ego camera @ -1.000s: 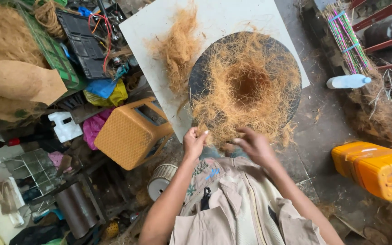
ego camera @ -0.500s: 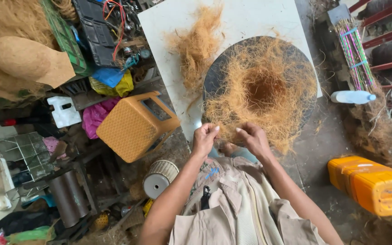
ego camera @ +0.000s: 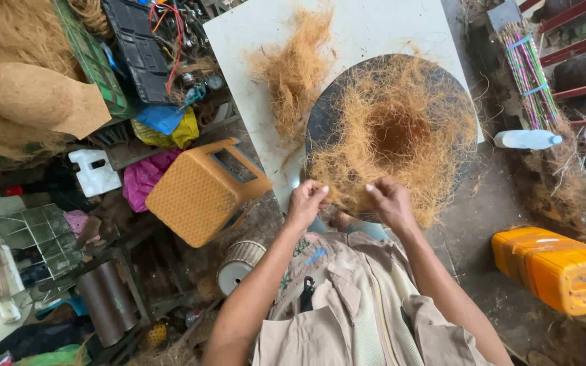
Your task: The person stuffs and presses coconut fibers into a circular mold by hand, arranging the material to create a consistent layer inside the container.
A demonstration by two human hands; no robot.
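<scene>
Both hands work the near edge of the fibre ring (ego camera: 391, 139): the left hand (ego camera: 306, 202) is pinched shut on a tuft of fibre, and the right hand (ego camera: 389, 202) is curled closed on the strands just beside it.

The white board (ego camera: 252, 41) is the largest thing, running from the far side toward the person. On its right part lies a dark round disc (ego camera: 320, 115), and the fibre ring sits on the disc, covering most of it, with a hollow in the middle. The ring is round, so it has no clear long axis and points no particular way; its strands stick out in all directions. A loose fibre heap (ego camera: 293, 68) lies on the board to the left of the ring, longer from far to near.

Left of the board, an orange stool (ego camera: 198, 193) lies tipped on its side. Near right, an orange jerrycan (ego camera: 561, 268) lies on the floor. Far right, a clear bottle (ego camera: 527, 139) lies beside the disc.

The fibre is loose and springy, so a hard pull at the near edge could, I judge, drag the ring off centre or tear a gap in it, and strands could spill off the disc onto the floor.
</scene>
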